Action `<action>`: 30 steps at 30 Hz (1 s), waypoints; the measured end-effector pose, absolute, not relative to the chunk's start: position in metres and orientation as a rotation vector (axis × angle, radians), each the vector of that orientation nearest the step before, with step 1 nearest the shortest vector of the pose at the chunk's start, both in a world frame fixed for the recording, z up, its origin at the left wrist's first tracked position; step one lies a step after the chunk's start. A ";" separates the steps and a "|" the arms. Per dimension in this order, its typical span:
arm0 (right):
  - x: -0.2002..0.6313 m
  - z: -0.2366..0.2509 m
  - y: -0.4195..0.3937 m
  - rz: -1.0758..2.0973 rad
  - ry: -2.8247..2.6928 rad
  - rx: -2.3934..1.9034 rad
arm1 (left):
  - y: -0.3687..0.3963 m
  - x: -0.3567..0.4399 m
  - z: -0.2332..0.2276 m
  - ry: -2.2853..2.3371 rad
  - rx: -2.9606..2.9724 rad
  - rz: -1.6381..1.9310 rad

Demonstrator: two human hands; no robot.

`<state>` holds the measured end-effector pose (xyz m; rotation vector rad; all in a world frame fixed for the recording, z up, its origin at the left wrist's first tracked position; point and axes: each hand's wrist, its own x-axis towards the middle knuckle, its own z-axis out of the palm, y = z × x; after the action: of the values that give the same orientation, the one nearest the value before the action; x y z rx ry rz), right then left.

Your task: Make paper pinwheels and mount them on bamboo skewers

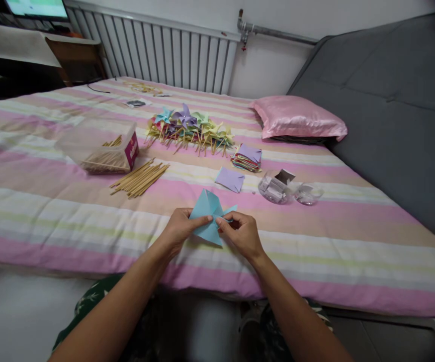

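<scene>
At the far left on the striped bedspread [104,216], a clear plastic box [132,149] lies with thin sticks inside, and a loose bundle of wooden sticks [140,178] lies just beside it. Farther back, finished pinwheels [186,118] lie in a crowded row. Near the bed's front edge, the person's left hand [179,226] grips the left side of a blue paper [204,204], its thumb pressed flat across the front toward the middle; the fingers behind are hidden. The paper sits between the two hands, its upper and lower corners standing clear of the grip. The right hand [243,232] pinches it right of the middle between thumb and forefinger, the thumb tips close together, while a narrow blue point shows above the forefinger. Beyond lies a single purple square [230,179], then a paper stack [246,157], a round clear container [273,190] and a pink pillow [300,118].
</scene>
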<state>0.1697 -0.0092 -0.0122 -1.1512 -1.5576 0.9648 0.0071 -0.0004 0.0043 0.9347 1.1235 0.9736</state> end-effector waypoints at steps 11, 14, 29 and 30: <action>0.170 -0.016 -0.007 0.935 -1.561 -1.174 | 0.001 0.008 0.002 1.153 1.000 0.978; 0.170 -0.016 -0.007 0.918 -1.579 -1.178 | 0.001 0.009 0.001 1.156 1.011 0.967; 0.166 -0.018 -0.010 0.883 -1.536 -1.204 | 0.000 0.012 0.003 1.165 0.884 0.999; 0.165 -0.019 -0.010 0.886 -1.497 -1.194 | 0.000 0.013 0.004 1.156 0.861 1.002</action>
<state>0.1649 -0.0104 -0.0187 -1.1941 -1.4973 0.8856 0.0125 0.0002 0.0039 0.8607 1.1564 1.0023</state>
